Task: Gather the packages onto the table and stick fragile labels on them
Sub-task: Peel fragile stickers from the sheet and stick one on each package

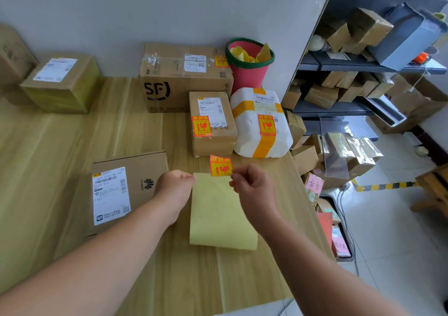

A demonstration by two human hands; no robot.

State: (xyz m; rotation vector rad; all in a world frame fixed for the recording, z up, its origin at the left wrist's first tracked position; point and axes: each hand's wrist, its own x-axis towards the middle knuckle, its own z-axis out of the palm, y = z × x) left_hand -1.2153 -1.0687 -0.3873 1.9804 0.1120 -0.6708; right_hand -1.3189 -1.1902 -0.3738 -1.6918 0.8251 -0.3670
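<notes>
My left hand (175, 184) pinches the yellow backing sheet (218, 213) by its top corner, toward the tabletop's (60, 170) right edge. My right hand (252, 182) pinches the one peeled fragile label (220, 166). The unlabelled flat Huawei box (145, 167) lies left, nearer my left hand, long axis running away from me. Beyond, three packages wear labels: small brown box (213, 141), foam parcel (247, 131), SF box (169, 82). The far-left box (60, 85) seems bare.

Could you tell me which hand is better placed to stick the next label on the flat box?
Right: the right hand pinches the peeled label, while the left hand holds the backing sheet.
</notes>
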